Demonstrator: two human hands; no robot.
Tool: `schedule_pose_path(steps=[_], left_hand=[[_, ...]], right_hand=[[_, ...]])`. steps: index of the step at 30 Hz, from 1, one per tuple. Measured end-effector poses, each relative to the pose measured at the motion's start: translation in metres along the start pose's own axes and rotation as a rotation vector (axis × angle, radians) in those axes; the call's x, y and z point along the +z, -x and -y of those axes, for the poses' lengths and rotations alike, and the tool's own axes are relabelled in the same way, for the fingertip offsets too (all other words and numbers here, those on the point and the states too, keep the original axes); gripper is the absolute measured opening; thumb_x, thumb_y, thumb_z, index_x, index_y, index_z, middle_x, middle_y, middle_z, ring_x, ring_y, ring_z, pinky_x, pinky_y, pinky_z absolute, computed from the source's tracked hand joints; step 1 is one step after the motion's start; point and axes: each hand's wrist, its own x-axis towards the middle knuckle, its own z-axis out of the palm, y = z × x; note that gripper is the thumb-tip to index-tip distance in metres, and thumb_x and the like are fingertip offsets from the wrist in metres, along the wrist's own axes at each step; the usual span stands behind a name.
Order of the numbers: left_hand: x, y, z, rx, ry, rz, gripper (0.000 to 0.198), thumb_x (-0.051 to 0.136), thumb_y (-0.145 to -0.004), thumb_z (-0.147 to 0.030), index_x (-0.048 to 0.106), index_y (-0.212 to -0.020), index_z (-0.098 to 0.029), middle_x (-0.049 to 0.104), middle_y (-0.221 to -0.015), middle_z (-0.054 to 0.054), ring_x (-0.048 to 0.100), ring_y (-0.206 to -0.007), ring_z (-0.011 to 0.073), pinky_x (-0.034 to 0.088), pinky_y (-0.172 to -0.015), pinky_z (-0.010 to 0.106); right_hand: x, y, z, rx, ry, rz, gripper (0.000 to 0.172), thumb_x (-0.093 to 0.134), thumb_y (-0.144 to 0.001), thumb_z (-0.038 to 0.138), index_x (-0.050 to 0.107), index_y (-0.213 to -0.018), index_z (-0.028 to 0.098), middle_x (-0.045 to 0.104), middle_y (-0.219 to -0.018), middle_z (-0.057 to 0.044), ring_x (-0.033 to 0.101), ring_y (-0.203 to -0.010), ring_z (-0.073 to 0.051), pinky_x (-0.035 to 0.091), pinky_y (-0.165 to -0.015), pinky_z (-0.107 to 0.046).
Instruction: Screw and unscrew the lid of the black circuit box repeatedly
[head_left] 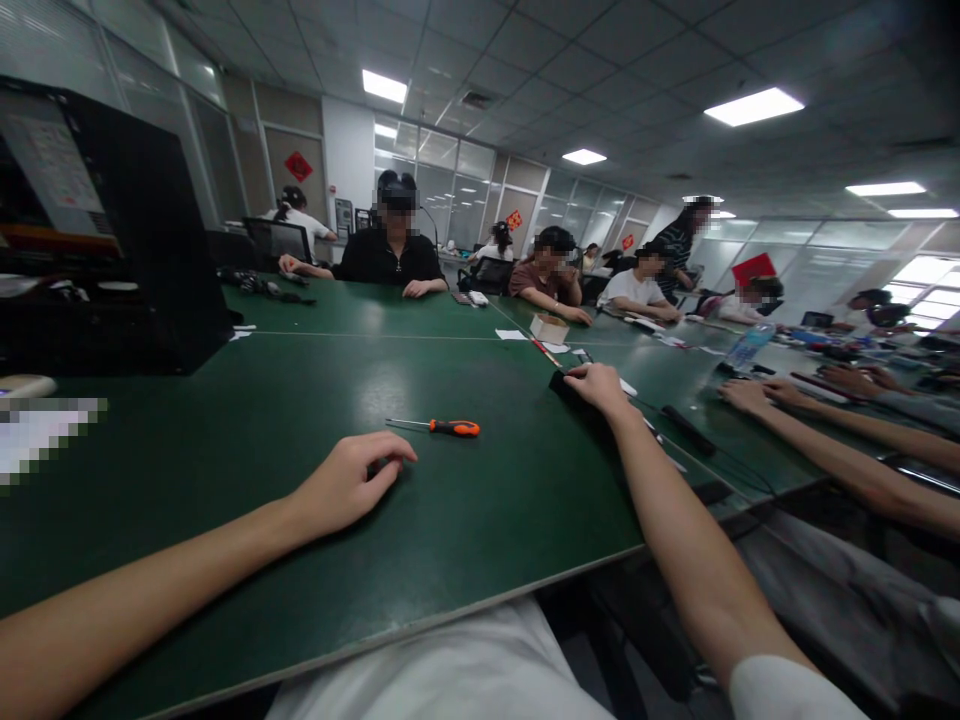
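Note:
My left hand [352, 482] rests on the green table [300, 400], fingers curled loosely downward with something small and dark partly hidden beneath the fingertips. An orange-handled screwdriver [439, 427] lies just beyond it, untouched. My right hand [596, 383] reaches farther out to the right and lies over a flat black object [562, 385] at the table's right edge, fingers bent over it.
A black box [142, 240] stands at the far left. A small cardboard box [549, 328] and papers lie farther back. Several people sit around the tables. Another person's arms [825, 440] stretch across the neighbouring table at right, near a black cable [686, 430].

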Motion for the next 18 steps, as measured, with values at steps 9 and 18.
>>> schedule_pose_path(steps=[9,18], left_hand=[[0.002,0.001,0.002,0.070,0.007,0.016,0.022,0.049,-0.093,-0.016,0.070,-0.100,-0.019,0.074,-0.102,0.005,0.069,-0.092,0.0186,0.052,-0.083,0.028],[0.001,0.002,0.001,0.110,0.030,0.044,0.020,0.050,-0.093,-0.013,0.070,-0.097,-0.018,0.073,-0.102,0.005,0.069,-0.093,0.0176,0.052,-0.086,0.027]], right_hand=[[0.000,-0.012,0.003,-0.081,0.108,0.082,0.031,0.060,-0.097,0.038,0.064,-0.118,0.016,0.065,-0.120,-0.009,0.064,-0.108,-0.021,0.053,-0.096,-0.043],[-0.008,-0.022,0.002,-0.161,0.134,0.194,0.038,0.059,-0.098,0.037,0.058,-0.130,0.017,0.061,-0.128,-0.011,0.062,-0.112,-0.022,0.054,-0.096,-0.045]])
